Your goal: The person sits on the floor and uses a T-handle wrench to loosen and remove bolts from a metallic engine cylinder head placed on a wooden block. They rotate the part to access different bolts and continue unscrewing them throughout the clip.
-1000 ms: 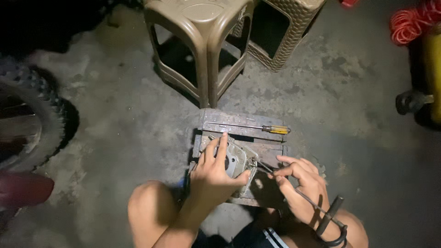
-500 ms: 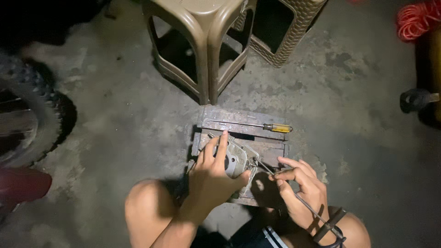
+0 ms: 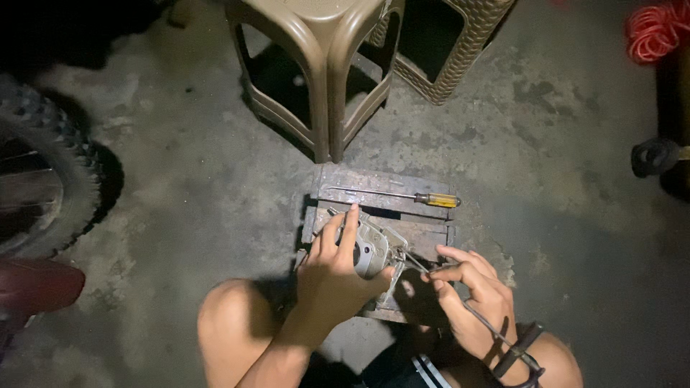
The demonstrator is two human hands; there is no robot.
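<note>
Both hands work over a small rusty metal stand (image 3: 381, 183) on the concrete floor (image 3: 180, 187), seen from the head camera between the person's bare knees. Left hand (image 3: 338, 276) is clasped over a grey metal part (image 3: 370, 248), fingers curled across its top and thumb pressed against its near side, holding it down on the stand. Right hand (image 3: 474, 294) pinches a long thin tool (image 3: 460, 302) between thumb and forefinger; the tool's tip meets the right edge of the grey part, while its dark handles (image 3: 521, 356) trail back over the right knee.

On the far edge of the stand lies a screwdriver (image 3: 399, 195) with a yellow handle, apart from both hands, its shaft pointing left. Beyond the stand are a tan plastic stool (image 3: 323, 65) and, just beside it, a woven-pattern stool (image 3: 460, 43). A knobby tyre (image 3: 43, 179) shows at the left edge, and a coil of red cord (image 3: 658, 32) sits in the upper right corner.
</note>
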